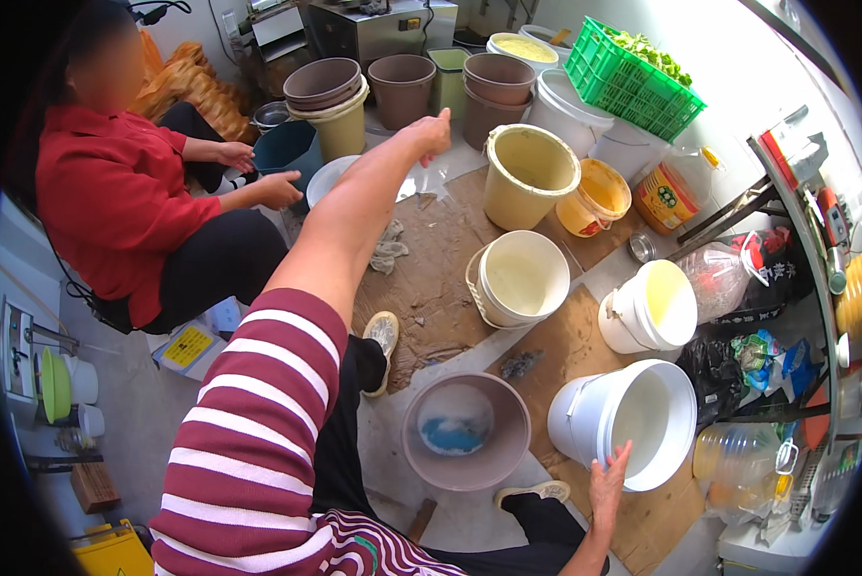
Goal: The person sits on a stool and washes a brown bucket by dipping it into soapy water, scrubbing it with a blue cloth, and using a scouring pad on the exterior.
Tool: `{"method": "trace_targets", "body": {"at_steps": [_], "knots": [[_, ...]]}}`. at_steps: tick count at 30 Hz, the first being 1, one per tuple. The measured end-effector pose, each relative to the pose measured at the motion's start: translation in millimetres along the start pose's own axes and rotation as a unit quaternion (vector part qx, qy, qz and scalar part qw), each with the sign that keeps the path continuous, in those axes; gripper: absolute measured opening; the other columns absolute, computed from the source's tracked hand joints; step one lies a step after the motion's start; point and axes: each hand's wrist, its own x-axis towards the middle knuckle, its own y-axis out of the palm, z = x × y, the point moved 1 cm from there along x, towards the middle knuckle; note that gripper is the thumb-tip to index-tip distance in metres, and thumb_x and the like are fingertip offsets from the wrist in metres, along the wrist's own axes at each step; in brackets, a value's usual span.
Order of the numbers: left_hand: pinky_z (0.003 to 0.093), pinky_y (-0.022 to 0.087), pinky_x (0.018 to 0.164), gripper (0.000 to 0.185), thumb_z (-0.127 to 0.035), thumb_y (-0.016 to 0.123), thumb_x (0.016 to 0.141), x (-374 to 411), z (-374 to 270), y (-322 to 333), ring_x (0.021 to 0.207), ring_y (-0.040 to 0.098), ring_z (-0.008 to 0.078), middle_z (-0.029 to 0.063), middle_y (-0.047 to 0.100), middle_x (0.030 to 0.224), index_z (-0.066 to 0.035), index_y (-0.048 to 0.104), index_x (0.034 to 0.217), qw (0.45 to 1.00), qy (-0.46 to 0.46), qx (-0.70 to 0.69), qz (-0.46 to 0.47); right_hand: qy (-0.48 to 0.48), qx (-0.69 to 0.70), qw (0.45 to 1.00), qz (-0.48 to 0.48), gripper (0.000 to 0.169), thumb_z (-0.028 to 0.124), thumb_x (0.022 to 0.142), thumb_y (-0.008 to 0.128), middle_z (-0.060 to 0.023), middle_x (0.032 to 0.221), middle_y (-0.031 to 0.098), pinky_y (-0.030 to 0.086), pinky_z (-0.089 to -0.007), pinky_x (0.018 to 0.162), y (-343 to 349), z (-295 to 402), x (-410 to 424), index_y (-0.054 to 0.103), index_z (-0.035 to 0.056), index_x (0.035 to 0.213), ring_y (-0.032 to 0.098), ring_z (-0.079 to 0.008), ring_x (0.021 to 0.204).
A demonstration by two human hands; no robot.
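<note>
My left arm reaches far forward across the view. My left hand (pixel 432 138) is in the air, one finger raised, above the floor between the buckets, and nothing shows in it. My right hand (pixel 609 471) is open, fingers spread, at the near rim of a large white plastic bucket (pixel 582 414); whether it touches the rim I cannot tell. Between my feet stands a taupe plastic bucket (pixel 467 471) with something white and blue at its bottom. Ahead are a cream bucket (pixel 523 277), a smaller white bucket (pixel 622 320) with a yellowish inside, and a beige bucket (pixel 521 201).
A person in red (pixel 121 216) sits at the left, hands held out near a dark teal bin (pixel 287 147). Several brown buckets (pixel 401 90) line the back. A green crate (pixel 629 90) of leafy greens sits on lidded tubs. A metal shelf (pixel 809 237) stands right; flattened cardboard (pixel 431 281) covers the floor.
</note>
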Motion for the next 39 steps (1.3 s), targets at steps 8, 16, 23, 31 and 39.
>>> {"method": "trace_targets", "body": {"at_steps": [8, 16, 23, 31, 39], "knots": [[0.0348, 0.054, 0.055, 0.074, -0.002, 0.04, 0.079, 45.4, -63.7, -6.5, 0.056, 0.065, 0.0243, 0.0134, 0.066, 0.075, -0.003, 0.002, 0.142, 0.997, 0.051, 0.039, -0.029, -0.006, -0.044, 0.999, 0.014, 0.077, -0.002, 0.076, 0.057, -0.0241, 0.133, 0.038, 0.039, -0.0399, 0.095, 6.7, 12.8, 4.0, 0.015, -0.0006, 0.141, 0.049, -0.0339, 0.11], [0.033, 0.054, 0.057, 0.061, -0.015, 0.041, 0.085, 105.3, -78.3, -25.3, 0.056, 0.065, 0.0202, 0.0102, 0.067, 0.074, 0.011, 0.019, 0.135, 0.997, -0.065, 0.03, 0.037, -0.004, -0.069, 0.998, 0.014, 0.076, 0.0, 0.077, 0.055, -0.0237, 0.132, 0.039, 0.039, -0.0402, 0.094, 5.7, 6.1, 4.5, 0.015, 0.0008, 0.142, 0.049, -0.034, 0.111], [0.0326, 0.054, 0.06, 0.03, -0.022, 0.047, 0.086, 72.9, -23.4, 99.4, 0.071, 0.065, 0.0171, 0.0122, 0.068, 0.083, -0.003, 0.07, 0.082, 0.965, -0.062, -0.017, 0.253, -0.033, -0.138, 0.99, 0.015, 0.072, 0.001, 0.077, 0.055, -0.0236, 0.128, 0.043, 0.04, -0.04, 0.094, 3.5, 14.5, 4.3, 0.021, 0.0004, 0.14, 0.05, -0.0335, 0.11], [0.0353, 0.055, 0.069, 0.037, -0.026, 0.046, 0.09, -78.9, 11.5, 162.7, 0.073, 0.066, 0.0216, 0.0142, 0.068, 0.088, 0.005, 0.065, 0.089, 0.925, 0.009, -0.021, 0.38, -0.091, -0.136, 0.986, 0.033, 0.064, 0.003, 0.077, 0.057, -0.0224, 0.125, 0.047, 0.041, -0.0404, 0.093, 2.7, 21.6, -8.2, 0.031, -0.0008, 0.135, 0.05, -0.034, 0.112], [0.0349, 0.055, 0.061, 0.035, -0.023, 0.049, 0.089, -171.0, 23.5, 146.0, 0.068, 0.066, 0.0213, 0.0141, 0.068, 0.083, 0.009, 0.053, 0.102, 0.925, 0.024, -0.062, 0.374, -0.106, -0.142, 0.983, 0.055, 0.059, 0.006, 0.077, 0.059, -0.0229, 0.12, 0.051, 0.036, -0.045, 0.095, 2.3, 2.2, -15.9, 0.036, -0.0028, 0.131, 0.048, -0.0347, 0.114]]}}
